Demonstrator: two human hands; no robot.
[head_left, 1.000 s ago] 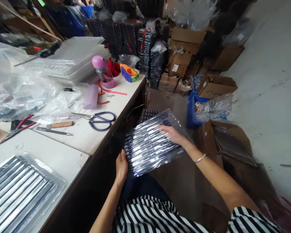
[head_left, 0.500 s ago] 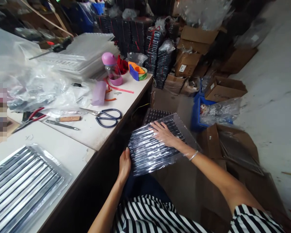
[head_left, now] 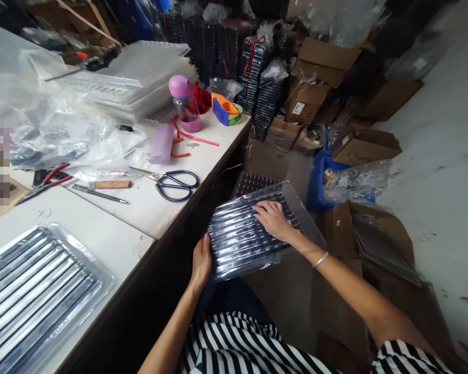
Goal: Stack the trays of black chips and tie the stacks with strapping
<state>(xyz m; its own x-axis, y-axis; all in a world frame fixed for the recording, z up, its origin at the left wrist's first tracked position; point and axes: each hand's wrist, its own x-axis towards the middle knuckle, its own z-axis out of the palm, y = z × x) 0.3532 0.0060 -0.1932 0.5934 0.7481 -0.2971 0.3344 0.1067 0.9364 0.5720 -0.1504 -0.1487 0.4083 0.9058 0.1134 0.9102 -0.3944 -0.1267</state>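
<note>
Clear plastic tray (head_left: 234, 239): ribbed and glossy, with dark strips lying in its grooves. You hold it tilted in front of your lap, just off the table's edge and above the floor.
Left hand (head_left: 201, 262): your fingers are closed on the tray's near left corner, with the thumb up along the edge and the rest hidden underneath.
Right hand (head_left: 273, 219): it lies flat on top of the tray towards its far right side. The fingers are stretched out and slightly spread across the ribs, gripping nothing.
Bracelet (head_left: 320, 259): a thin silver band on your right wrist.
Dark tray (head_left: 253, 183): another ribbed piece shows just beyond the one you hold, partly hidden by it.
Table (head_left: 148, 213): white-topped, running along your left side.
Wrapped tray (head_left: 35, 291): a ribbed tray under clear film, lying flat at the table's near end, well apart from both your hands.
Scissors (head_left: 175, 183): dark-handled, lying on the table near its edge, between the wrapped tray and the pink bottle.
Pink bottle (head_left: 185, 104): upright towards the table's far end, near an orange and blue tape dispenser (head_left: 226, 110).
Cardboard boxes (head_left: 366, 145): open on the floor to your right, just past a blue crate (head_left: 317, 182).
</note>
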